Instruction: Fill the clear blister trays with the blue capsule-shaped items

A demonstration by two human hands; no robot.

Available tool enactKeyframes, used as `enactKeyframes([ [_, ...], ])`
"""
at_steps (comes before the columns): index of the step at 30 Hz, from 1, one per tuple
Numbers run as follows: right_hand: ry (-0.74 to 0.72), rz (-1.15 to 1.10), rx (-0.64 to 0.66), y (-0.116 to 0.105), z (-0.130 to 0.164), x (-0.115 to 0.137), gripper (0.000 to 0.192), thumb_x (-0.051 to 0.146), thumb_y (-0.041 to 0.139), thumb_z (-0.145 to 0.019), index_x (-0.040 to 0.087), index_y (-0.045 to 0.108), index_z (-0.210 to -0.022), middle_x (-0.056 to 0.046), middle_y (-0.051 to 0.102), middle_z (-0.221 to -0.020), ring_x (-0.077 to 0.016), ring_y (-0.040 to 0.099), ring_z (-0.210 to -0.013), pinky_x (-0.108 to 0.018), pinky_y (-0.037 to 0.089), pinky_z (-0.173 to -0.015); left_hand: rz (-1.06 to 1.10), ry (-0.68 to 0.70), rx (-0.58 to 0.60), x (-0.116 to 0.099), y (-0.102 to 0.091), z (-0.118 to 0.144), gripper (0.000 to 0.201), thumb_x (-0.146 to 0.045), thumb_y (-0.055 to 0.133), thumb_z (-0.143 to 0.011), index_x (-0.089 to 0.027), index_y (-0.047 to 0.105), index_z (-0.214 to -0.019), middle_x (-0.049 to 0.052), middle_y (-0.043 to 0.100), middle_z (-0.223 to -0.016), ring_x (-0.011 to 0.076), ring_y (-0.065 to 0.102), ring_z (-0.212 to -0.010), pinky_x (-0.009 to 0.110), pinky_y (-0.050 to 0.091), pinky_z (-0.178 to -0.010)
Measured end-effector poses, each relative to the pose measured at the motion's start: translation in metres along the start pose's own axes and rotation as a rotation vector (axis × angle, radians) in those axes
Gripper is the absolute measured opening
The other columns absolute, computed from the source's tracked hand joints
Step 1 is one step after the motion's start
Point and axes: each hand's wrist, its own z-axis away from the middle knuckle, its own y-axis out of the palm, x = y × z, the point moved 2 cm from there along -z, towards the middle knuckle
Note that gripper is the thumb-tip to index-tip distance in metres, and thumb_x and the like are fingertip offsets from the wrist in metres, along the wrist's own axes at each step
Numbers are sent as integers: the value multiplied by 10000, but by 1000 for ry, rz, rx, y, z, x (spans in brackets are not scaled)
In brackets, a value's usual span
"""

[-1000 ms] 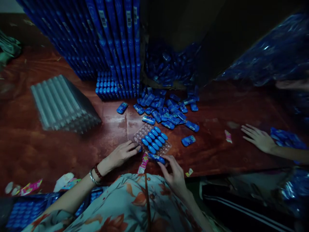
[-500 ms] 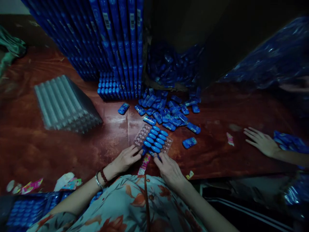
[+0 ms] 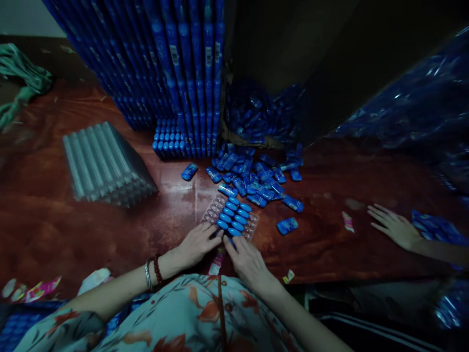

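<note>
A clear plastic tray (image 3: pixel 210 214) with moulded oval hollows lies in front of me. Two columns of shiny blue oval packs (image 3: pixel 240 220) stand across its middle, and hollows show on either side. At its near end, my left hand (image 3: pixel 198 244) has thumb and fingers closed on a blue pack, mostly covered by the fingertips. My right hand (image 3: pixel 247 261) pinches at the same row just beside it, on blue packs partly hidden by its fingers. A pink wrapper (image 3: pixel 216 263) lies beneath, between my hands.
Loose blue packs (image 3: pixel 252 178) are heaped beyond the tray, before a dark box (image 3: pixel 264 142) full of more. Tall stacks of filled blue trays (image 3: pixel 190 98) rise at back left. Nested clear trays (image 3: pixel 106 161) lie left. Another person's hand (image 3: pixel 395 227) rests flat at right.
The view has shifted slightly, so the background sits lower. My hands have drawn closer together at the tray's near end, the right one moving left.
</note>
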Motion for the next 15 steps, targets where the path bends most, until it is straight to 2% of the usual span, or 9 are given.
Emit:
enactKeyframes([
  [2, 11, -54, -113, 2, 9, -5, 417, 100, 426, -886, 181, 521, -1285, -117, 633, -1084, -215, 611, -983, -333, 534, -812, 18, -64, -86, 0, -1, 6, 290, -183, 401, -922, -188, 561, -1164, 118, 559, -1063, 197, 542, -852, 326, 497, -683],
  [5, 35, -121, -359, -7, 10, -22, 373, 176, 499, -886, 246, 576, -1244, -89, 645, -1092, -208, 635, -949, -314, 546, -796, 175, -204, -226, 9, -6, 4, 324, -197, 459, -901, -249, 576, -1199, 104, 507, -1141, 219, 537, -974, 347, 511, -775],
  [7, 80, -174, -516, -18, -7, -42, 312, 205, 495, -892, 257, 632, -1167, -74, 664, -1011, -192, 650, -880, -286, 545, -754, 270, -367, -328, 31, -11, -6, 295, -203, 453, -904, -223, 608, -1154, 93, 515, -1107, 212, 539, -1011, 342, 504, -846],
  [8, 123, -214, -542, -24, -23, -54, 288, 216, 475, -904, 244, 653, -1128, -70, 668, -972, -183, 651, -858, -274, 537, -750, 284, -464, -385, 47, -14, -13, 290, -208, 435, -912, -195, 611, -1143, 97, 521, -1087, 212, 541, -1015, 347, 495, -873],
  [9, 181, -256, -521, -29, -42, -67, 280, 229, 448, -918, 219, 667, -1093, -71, 670, -941, -178, 648, -854, -267, 526, -755, 264, -577, -431, 65, -17, -21, 292, -222, 420, -919, -172, 606, -1139, 103, 528, -1070, 214, 544, -1011, 358, 485, -892],
  [11, 288, -308, -310, -36, -87, -89, 265, 258, 438, -930, 192, 678, -1023, -65, 679, -927, -173, 635, -890, -264, 495, -799, 154, -785, -464, 104, -21, -38, 338, -287, 437, -918, -119, 561, -1185, 141, 525, -1071, 253, 531, -1021, 422, 455, -917],
  [13, 298, -239, 12, -36, -131, -103, 212, 315, 511, -900, 208, 683, -961, -58, 690, -935, -195, 626, -934, -273, 474, -794, -13, -1003, -306, 139, -22, -52, 407, -376, 520, -877, -88, 546, -1163, 172, 532, -1080, 305, 515, -1039, 475, 432, -912],
  [15, 242, -190, 236, -34, -163, -106, 175, 331, 662, -797, 206, 683, -917, -62, 696, -921, -214, 625, -942, -262, 460, -761, -109, -1094, -121, 160, -20, -60, 427, -405, 590, -829, -70, 553, -1092, 185, 551, -1054, 334, 520, -1022, 482, 431, -885],
])
